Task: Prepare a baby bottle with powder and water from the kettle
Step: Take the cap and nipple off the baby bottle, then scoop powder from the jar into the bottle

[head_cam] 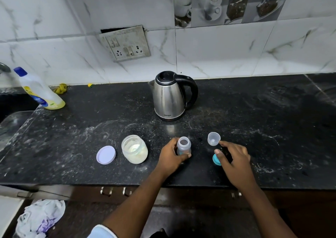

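- Pale-blue sleeve (101, 231) on the left arm and a crumpled plastic bag (41, 217) on the floor lie below the counter's (272, 128) front edge, clear of the work.
- Left hand (171, 158), near the middle of the front edge, has its fingers and thumb curled round the lower body of the baby bottle (184, 145). The bottle stands upright with its mouth open. It looks small and light, so a slack grip while filling could tip it.
- Right hand (234, 163) sits over the teal ring (216, 161). Its thumb is above the ring and its fingers are loosely spread, with one fingertip just beside the clear cap (214, 138). I cannot tell whether it pinches the ring. A careless sweep could knock the cap over or push the ring off the front edge.
- Powder jar (134, 149) stands open just left of the bottle, with its lid (106, 155) lying further left. The bottle's mouth is narrow, so powder may scatter onto the counter. The left forearm could also catch the jar.
- Kettle (171, 96) stands behind the bottle at mid-counter with its lid closed and its handle to the right. Pouring into so small a mouth beside gripping fingers risks a splash and, if the water is hot, a scald.
- Detergent bottle (39, 89) leans at the back left corner by the sink, well apart from the rest. Wall socket (125, 44) hangs loose above the back edge, so splashed water there would be a hazard.
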`<state>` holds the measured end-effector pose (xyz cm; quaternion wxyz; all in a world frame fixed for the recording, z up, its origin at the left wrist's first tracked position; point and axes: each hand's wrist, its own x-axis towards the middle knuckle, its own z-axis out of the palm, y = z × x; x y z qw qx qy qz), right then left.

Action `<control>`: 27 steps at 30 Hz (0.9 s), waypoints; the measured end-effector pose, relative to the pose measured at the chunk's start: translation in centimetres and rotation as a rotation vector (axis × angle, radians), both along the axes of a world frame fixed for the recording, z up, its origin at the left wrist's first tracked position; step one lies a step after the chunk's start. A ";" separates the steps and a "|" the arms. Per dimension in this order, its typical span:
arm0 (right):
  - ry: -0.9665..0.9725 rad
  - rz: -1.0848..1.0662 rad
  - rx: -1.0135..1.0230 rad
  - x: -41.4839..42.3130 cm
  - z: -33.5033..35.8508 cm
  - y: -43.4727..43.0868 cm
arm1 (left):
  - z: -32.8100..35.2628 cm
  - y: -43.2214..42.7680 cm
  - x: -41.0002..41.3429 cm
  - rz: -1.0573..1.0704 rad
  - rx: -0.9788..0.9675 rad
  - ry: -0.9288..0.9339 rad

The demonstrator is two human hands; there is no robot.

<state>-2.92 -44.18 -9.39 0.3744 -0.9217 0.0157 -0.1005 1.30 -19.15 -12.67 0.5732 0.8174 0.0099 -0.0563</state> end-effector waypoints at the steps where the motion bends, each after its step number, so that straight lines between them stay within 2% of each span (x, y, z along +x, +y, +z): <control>1: -0.014 0.007 0.000 0.1 0.4 0.4 | 0.0 -0.1 -0.1 -0.005 0.011 -0.002; 7: -0.084 0.114 0.038 0.5 4.0 4.2 | 2.4 0.7 -1.2 0.005 -0.002 0.011; 9: -0.147 0.172 0.039 0.8 5.3 5.7 | 4.5 1.4 -1.9 0.059 -0.042 -0.081; 13: -0.275 0.356 0.093 2.6 7.5 10.7 | 7.7 5.6 -5.5 0.404 0.012 -0.426; 15: -0.327 0.435 0.075 3.8 7.8 13.6 | 7.7 8.7 -7.2 0.566 0.095 -0.472; 17: -0.317 0.513 0.068 4.9 7.8 16.5 | 7.3 11.4 -8.1 0.623 0.163 -0.441; 21: -0.086 0.748 -0.004 7.2 7.7 21.9 | 5.9 14.9 -7.4 0.459 0.247 -0.287; 24: 0.124 0.829 -0.268 8.6 7.9 24.8 | 4.9 15.9 -6.1 0.356 0.251 -0.115; 27: 0.215 0.827 -0.511 9.4 8.6 26.3 | 4.2 16.0 -4.6 0.283 0.177 0.009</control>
